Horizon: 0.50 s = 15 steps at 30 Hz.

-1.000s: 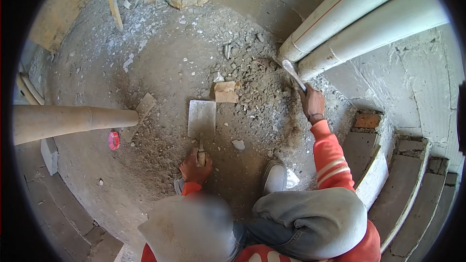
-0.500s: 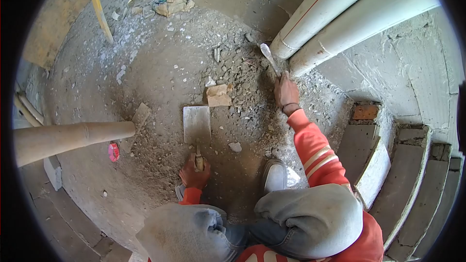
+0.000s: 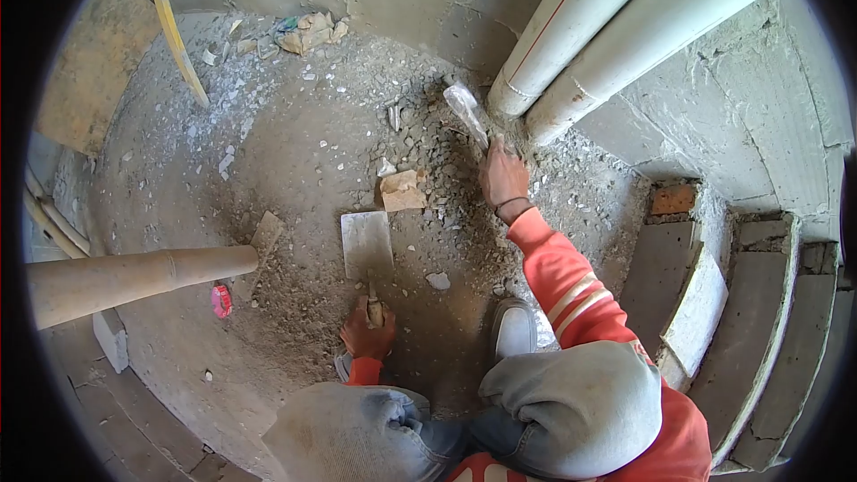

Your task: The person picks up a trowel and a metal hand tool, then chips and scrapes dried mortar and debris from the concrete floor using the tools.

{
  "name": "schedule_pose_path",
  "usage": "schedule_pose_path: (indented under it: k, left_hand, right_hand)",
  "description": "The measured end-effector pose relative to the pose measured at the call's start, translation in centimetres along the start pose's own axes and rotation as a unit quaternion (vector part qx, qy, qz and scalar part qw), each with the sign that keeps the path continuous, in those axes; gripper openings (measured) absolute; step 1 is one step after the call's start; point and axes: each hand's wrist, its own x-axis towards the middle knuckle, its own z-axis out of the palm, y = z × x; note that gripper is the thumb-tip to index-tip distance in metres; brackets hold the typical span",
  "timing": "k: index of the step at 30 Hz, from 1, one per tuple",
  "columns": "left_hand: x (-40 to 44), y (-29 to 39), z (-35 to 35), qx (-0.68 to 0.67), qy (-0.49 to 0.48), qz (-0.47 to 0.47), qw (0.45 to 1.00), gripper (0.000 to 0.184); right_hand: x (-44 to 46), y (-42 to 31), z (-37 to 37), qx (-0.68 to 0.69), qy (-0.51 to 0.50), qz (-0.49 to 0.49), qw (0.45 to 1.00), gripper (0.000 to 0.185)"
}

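Observation:
My left hand [image 3: 368,332] is closed around the handle of a flat rectangular trowel [image 3: 367,245], its blade low over the dusty floor. Farther out, my right hand [image 3: 504,174] grips a long narrow trowel [image 3: 465,111] whose whitish blade points away toward the wall, over loose rubble [image 3: 446,156] near the foot of the pipes. A torn piece of brown cardboard or paper [image 3: 403,190] lies between the two tools. How the right fingers wrap the handle is partly hidden by the back of the hand.
Two thick white pipes [image 3: 571,36] rise in the far corner. Stepped blocks [image 3: 656,281] stand on the right. A bamboo pole [image 3: 143,281] reaches in from the left, near a red wrapper [image 3: 221,301]. Crumpled paper rubbish [image 3: 311,33] lies by the back wall.
My right hand and its narrow trowel have shifted left, and the blade now shows more of its broad face. My left hand still holds the rectangular trowel. The view has tilted slightly.

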Motion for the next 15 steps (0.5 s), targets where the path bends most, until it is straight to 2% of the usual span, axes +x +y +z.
schedule_pose_path:
  k: [2,4,7,12,14,15]
  left_hand:
    - [0.0,-0.4,0.0,0.007,-0.058,-0.009,0.998,0.045]
    - [0.0,-0.1,-0.1,0.004,-0.043,-0.005,0.999,0.045]
    - [0.3,0.4,-0.4,0.004,-0.035,-0.001,0.999,0.045]
    - [-0.2,-0.3,0.1,0.0,-0.013,0.005,1.0,0.039]
    - [0.0,0.2,-0.2,-0.006,-0.03,-0.002,1.0,0.04]
    - [-0.1,-0.1,0.0,-0.007,-0.029,-0.002,1.0,0.04]
  right_hand:
    - [0.4,-0.1,0.5,-0.006,-0.011,0.026,1.0,0.033]
    - [2.0,0.5,1.5,0.032,-0.037,0.074,0.996,0.033]
    - [2.4,0.3,0.9,0.038,-0.037,0.027,0.998,0.034]
    - [1.2,-0.8,0.5,0.069,0.034,0.048,0.996,0.033]
    - [2.7,1.2,2.5,0.082,-0.039,0.081,0.993,0.032]
    - [2.5,1.2,2.0,0.075,-0.036,0.066,0.994,0.032]
